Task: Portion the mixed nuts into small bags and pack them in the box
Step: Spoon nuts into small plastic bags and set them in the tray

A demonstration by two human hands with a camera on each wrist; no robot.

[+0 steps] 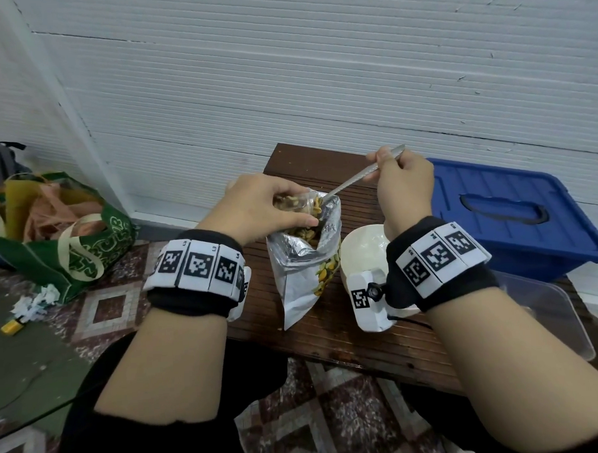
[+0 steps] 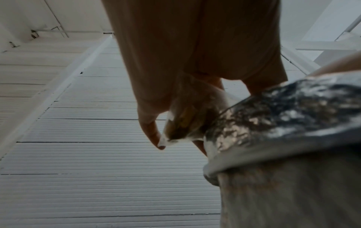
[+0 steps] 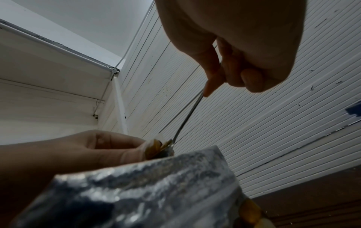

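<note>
A foil nut pouch (image 1: 302, 260) stands open on the brown slatted table (image 1: 363, 329), its silver lining showing (image 2: 273, 120) (image 3: 136, 192). My left hand (image 1: 262, 210) pinches a small clear bag (image 1: 296, 204) part-filled with nuts, just above the pouch mouth; the small bag (image 2: 183, 120) hangs between thumb and fingers. My right hand (image 1: 402, 184) grips a metal spoon (image 1: 360, 176) by its handle. The spoon bowl (image 3: 166, 145) carries nuts at the small bag's mouth (image 3: 154, 146).
A white bowl (image 1: 363, 247) sits right of the pouch, under my right wrist. A clear plastic container (image 1: 548, 314) lies at the table's right end, a blue lidded bin (image 1: 516, 213) behind it. A green tote bag (image 1: 68, 233) stands on the floor at left.
</note>
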